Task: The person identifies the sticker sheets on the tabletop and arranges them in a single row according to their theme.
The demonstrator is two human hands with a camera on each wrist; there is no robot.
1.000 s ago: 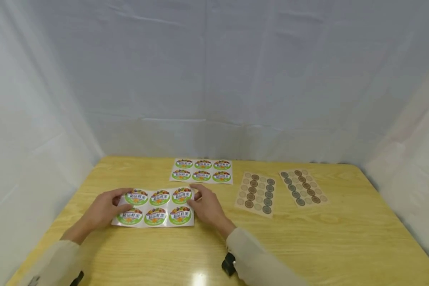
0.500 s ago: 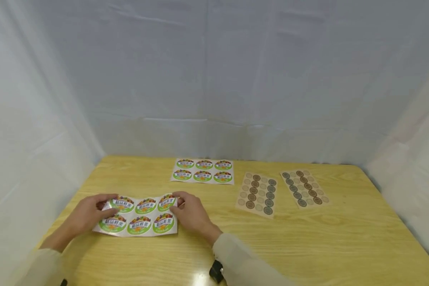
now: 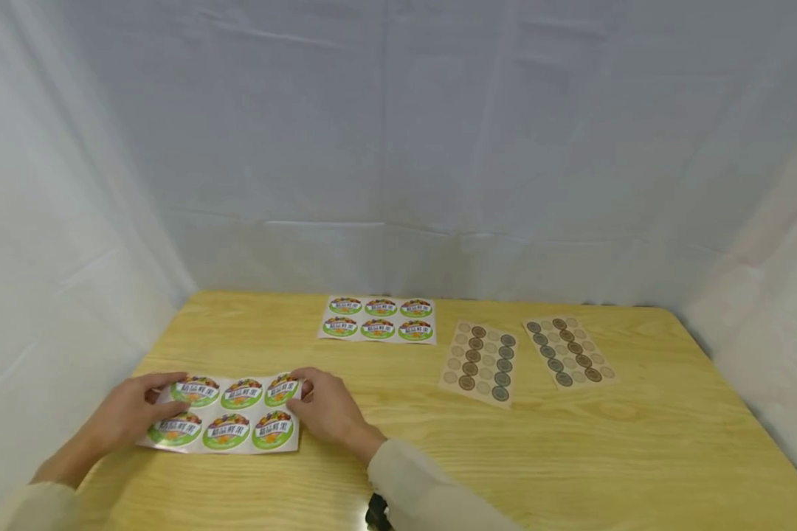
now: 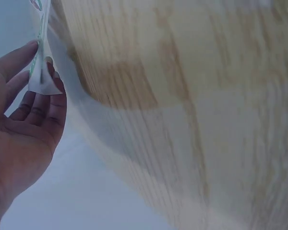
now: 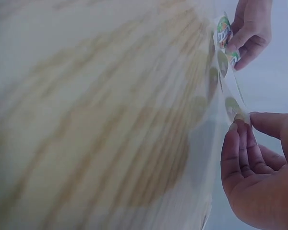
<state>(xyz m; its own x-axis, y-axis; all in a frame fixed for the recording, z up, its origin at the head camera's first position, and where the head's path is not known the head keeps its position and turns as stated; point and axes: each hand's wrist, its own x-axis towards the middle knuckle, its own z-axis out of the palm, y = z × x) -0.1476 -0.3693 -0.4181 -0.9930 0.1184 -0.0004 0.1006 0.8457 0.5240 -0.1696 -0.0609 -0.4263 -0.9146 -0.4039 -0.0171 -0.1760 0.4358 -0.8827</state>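
Observation:
A white sheet of round fruit stickers [image 3: 214, 414], green at the bottom with fruit pictures on top, is held between both hands at the table's left front. My left hand [image 3: 125, 414] pinches its left edge between thumb and fingers. At the right edge, my right hand [image 3: 332, 410] pinches it the same way. The left wrist view shows the sheet's corner [image 4: 42, 82] between the left thumb and fingers, off the tabletop. In the right wrist view the sheet [image 5: 230, 91] is seen nearly edge-on, its back turned to the camera.
A matching fruit sticker sheet [image 3: 377, 320] lies flat near the wooden table's [image 3: 571, 457] back edge. To its right lie two tan sheets of small round stickers, one nearer [image 3: 480, 363] and one farther right [image 3: 570, 352]. White cloth [image 3: 398, 147] surrounds the table.
Both hands have carried the sticker sheet left and towards the table's front. The sheet bowed slightly midway and looks flatter now. The other sheets stay where they were.

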